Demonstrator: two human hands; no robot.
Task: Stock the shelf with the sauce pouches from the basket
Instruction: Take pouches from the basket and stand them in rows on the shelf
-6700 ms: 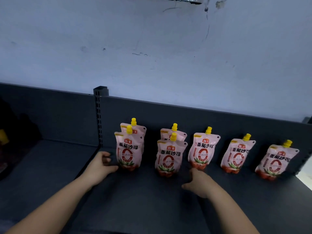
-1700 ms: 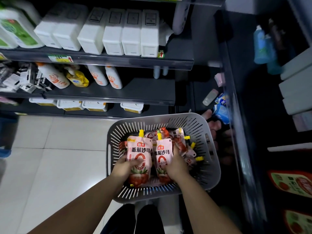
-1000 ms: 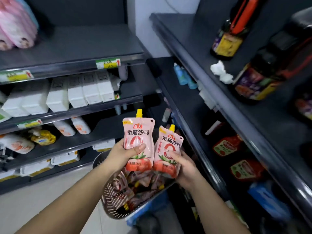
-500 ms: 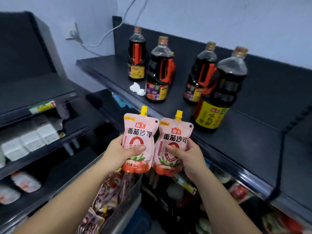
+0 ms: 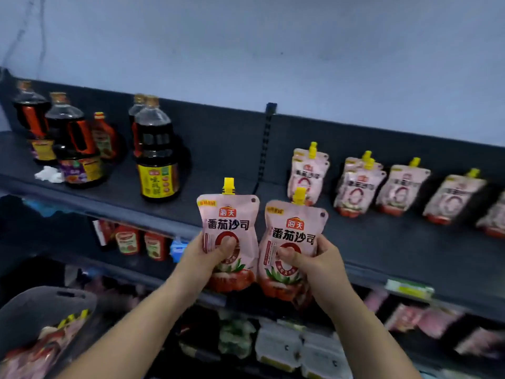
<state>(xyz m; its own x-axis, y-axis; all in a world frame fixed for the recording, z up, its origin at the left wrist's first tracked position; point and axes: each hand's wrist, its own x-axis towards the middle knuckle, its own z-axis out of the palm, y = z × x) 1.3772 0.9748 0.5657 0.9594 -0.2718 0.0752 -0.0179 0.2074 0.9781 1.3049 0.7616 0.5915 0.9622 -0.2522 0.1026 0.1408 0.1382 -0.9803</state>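
Left hand (image 5: 202, 259): I grip one sauce pouch (image 5: 228, 222) at centre frame, with my thumb pressed on its front and the yellow spout up. Right hand (image 5: 318, 265): I grip a second pouch (image 5: 295, 242) just beside the first, also upright and slightly lower. I hold both in front of the dark shelf (image 5: 382, 242), not resting on it. Stocked pouches (image 5: 308, 173) stand in a row along the shelf back, from centre right to the right edge; the first two spots are doubled, one pouch behind another. Dark sauce bottles (image 5: 157, 160) stand at upper left on the same shelf. Grey basket (image 5: 35, 305) at lower left holds more pouches, blurred.
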